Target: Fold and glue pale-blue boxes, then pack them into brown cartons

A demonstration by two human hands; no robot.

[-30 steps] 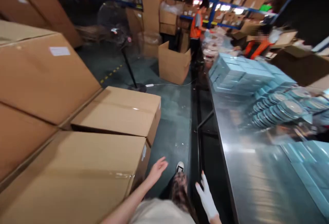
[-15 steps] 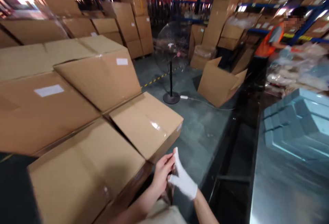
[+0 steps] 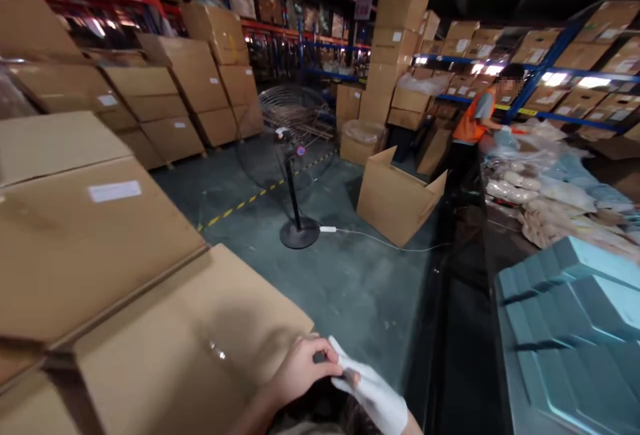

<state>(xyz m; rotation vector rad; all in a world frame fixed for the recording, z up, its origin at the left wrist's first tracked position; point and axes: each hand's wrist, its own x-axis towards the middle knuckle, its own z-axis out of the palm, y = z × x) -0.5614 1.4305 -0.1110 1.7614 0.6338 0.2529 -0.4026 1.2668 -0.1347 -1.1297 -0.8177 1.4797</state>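
One bare left hand (image 3: pixel 303 372) pinches a white glove (image 3: pixel 389 408).
The right hand (image 3: pixel 367 388) wearing it is partly hidden, its grip impossible to tell.

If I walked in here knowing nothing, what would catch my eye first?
Probably the bare left hand meeting the white-gloved right hand at bottom centre. Next might come the stacked pale-blue boxes at lower right and the black standing fan near the middle. The bright orange vest at upper right stands out too.
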